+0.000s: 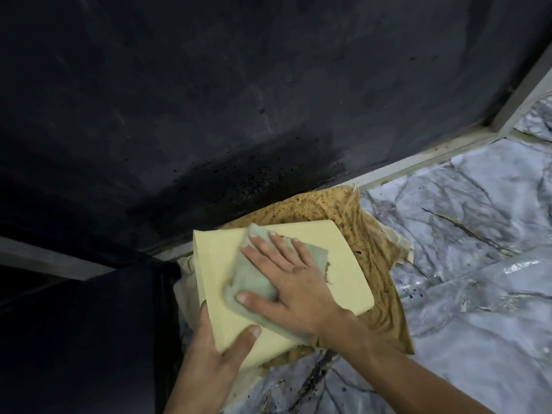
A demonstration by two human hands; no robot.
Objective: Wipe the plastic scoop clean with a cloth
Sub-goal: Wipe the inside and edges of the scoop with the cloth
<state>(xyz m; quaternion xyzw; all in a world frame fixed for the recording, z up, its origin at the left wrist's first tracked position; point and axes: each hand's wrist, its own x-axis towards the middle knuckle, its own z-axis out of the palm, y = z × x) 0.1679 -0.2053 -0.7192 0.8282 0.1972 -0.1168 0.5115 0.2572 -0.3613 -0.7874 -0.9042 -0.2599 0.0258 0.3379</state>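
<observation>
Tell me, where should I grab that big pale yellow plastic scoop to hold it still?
Grab the pale yellow plastic scoop at its near lower-left corner, coming from below, as the left hand does: thumb on top, fingers hidden underneath. That edge is bare and sticks out toward you, and the right hand with the grey-green cloth covers the middle.

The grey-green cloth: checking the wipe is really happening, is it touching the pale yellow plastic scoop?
Touching. The head view shows the right hand pressing the grey-green cloth flat on the pale yellow plastic scoop, with no gap visible.
</observation>
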